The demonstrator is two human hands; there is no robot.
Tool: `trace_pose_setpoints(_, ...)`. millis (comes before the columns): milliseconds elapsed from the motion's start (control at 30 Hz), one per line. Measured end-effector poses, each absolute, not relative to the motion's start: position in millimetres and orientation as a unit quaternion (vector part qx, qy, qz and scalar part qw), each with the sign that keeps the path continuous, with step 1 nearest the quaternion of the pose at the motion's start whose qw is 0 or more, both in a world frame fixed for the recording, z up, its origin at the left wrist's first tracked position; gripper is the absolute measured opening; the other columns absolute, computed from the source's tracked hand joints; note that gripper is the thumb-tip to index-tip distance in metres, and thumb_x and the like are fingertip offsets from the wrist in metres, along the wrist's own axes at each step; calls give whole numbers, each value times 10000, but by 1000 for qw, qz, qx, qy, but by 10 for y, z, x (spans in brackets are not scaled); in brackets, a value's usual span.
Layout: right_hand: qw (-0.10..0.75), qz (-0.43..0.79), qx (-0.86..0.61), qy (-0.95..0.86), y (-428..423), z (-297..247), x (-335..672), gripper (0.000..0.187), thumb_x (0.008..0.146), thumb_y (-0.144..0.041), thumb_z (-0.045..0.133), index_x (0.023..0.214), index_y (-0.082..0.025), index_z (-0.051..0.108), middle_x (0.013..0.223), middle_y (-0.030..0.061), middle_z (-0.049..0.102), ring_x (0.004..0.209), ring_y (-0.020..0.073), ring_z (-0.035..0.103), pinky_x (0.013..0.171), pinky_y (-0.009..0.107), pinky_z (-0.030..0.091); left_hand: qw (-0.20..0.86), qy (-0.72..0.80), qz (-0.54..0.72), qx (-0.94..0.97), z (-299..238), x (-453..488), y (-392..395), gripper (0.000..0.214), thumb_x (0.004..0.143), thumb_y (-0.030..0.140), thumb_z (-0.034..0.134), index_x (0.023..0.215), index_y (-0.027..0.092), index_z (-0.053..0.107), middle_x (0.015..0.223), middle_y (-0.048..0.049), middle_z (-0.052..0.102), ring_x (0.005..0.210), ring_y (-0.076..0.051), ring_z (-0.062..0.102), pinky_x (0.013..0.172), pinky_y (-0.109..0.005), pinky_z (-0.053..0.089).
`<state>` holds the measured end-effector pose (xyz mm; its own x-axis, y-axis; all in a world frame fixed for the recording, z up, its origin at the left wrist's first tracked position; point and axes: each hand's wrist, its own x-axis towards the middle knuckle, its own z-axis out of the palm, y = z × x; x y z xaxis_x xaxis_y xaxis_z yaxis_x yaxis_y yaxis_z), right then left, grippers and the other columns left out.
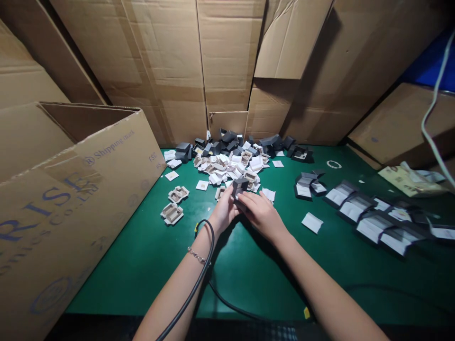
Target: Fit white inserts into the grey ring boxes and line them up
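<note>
Between my two hands, above the middle of the green table (156, 279), is a small black box (240, 185) with its lid raised. My left hand (224, 208) wraps round its left side. From the right, my right hand (261, 210) presses its fingers on the front and inside of the box, hiding much of it. Just beyond lies a heap of white and grey folded card inserts (227, 166). Two grey-brown card inserts (172, 213) sit apart on the left. A black cable (209, 251) runs along my left wrist, beside a chain bracelet.
Several black boxes (227, 142) are piled at the back against cardboard cartons (159, 61). Open black boxes with white linings (371, 225) stand in rows at right. A large carton (88, 189) fills the left side. A white card (313, 222) lies right of my hands.
</note>
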<state>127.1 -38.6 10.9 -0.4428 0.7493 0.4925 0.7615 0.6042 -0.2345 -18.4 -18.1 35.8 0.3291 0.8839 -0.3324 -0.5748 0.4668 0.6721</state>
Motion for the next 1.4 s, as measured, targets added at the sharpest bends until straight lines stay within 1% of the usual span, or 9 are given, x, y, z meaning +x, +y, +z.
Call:
trace_pose_setpoints(200, 300, -13, -473, -828, -376, 99, 1295, 428, 834, -104, 469, 1222, -234, 593, 1221, 124, 640, 1136, 256, 594, 1034, 535, 398, 776, 318, 501, 214, 342, -127, -203, 393, 866, 401, 525, 1188, 177, 553, 916, -67, 697, 715, -125, 647, 643, -217, 506)
trace_pose_setpoints(367, 305, -15, -467, -830, -371, 92, 1289, 422, 826, -76, 441, 1179, -232, 609, 1180, 118, 657, 1104, 251, 603, 1033, 550, 390, 778, 310, 508, 203, 313, -111, -201, 398, 878, 370, 513, 1239, 202, 515, 958, -56, 687, 716, -118, 639, 649, -218, 494)
trace_pose_setpoints(533, 287, -64, -491, -820, -418, 167, 1234, 375, 858, -83, 423, 1123, -250, 629, 1129, 108, 681, 1047, 249, 616, 1073, 693, 161, 768, 304, 525, 207, 309, -108, -218, 369, 806, 352, 605, 1143, 208, 557, 925, -37, 671, 759, -122, 636, 666, -212, 490)
trace_pose_setpoints(667, 288, -86, -496, -815, -449, 231, 1203, 363, 879, -80, 411, 1099, -257, 640, 1118, 98, 692, 1032, 238, 623, 1077, 704, 28, 756, 273, 542, 244, 318, -101, -255, 393, 736, 245, 648, 1118, 232, 558, 981, -27, 659, 799, -124, 632, 660, -203, 482)
trace_pose_setpoints(833, 288, -114, -483, -819, -451, 208, 1215, 352, 885, -87, 418, 1108, -250, 636, 1135, 91, 693, 1034, 230, 626, 1090, 665, -59, 747, 278, 545, 261, 321, -69, -282, 492, 700, 196, 675, 1165, 228, 515, 998, -26, 661, 854, -133, 633, 724, -222, 487)
trace_pose_setpoints(967, 293, -158, -474, -815, -439, 156, 1212, 352, 891, -106, 425, 1162, -231, 611, 1183, 97, 674, 1054, 219, 618, 1114, 618, -51, 727, 304, 569, 236, 278, -47, -237, 424, 687, 155, 677, 1081, 205, 532, 985, -32, 673, 901, -152, 642, 828, -274, 491)
trace_pose_setpoints(1100, 297, -174, -468, -814, -432, 145, 1213, 322, 891, -128, 445, 1136, -228, 629, 1182, 92, 676, 1034, 212, 623, 1121, 605, -11, 701, 309, 613, 193, 230, -46, -175, 335, 658, 62, 618, 972, 161, 558, 906, -44, 684, 859, -160, 654, 884, -310, 479)
trace_pose_setpoints(1300, 288, -127, -486, -815, -457, 189, 1232, 404, 875, -124, 418, 1238, -222, 564, 1301, 130, 593, 1141, 236, 572, 1108, 633, 88, 690, 335, 610, 197, 292, -53, -197, 276, 706, 81, 596, 967, 168, 572, 905, -44, 693, 792, -154, 650, 790, -292, 497)
trace_pose_setpoints(1400, 301, -106, -490, -811, -466, 201, 1227, 371, 871, -141, 435, 1200, -230, 581, 1280, 122, 607, 1132, 241, 576, 1095, 650, 123, 678, 350, 615, 200, 308, -57, -204, 265, 697, 100, 608, 953, 164, 586, 890, -42, 692, 778, -153, 644, 756, -282, 498)
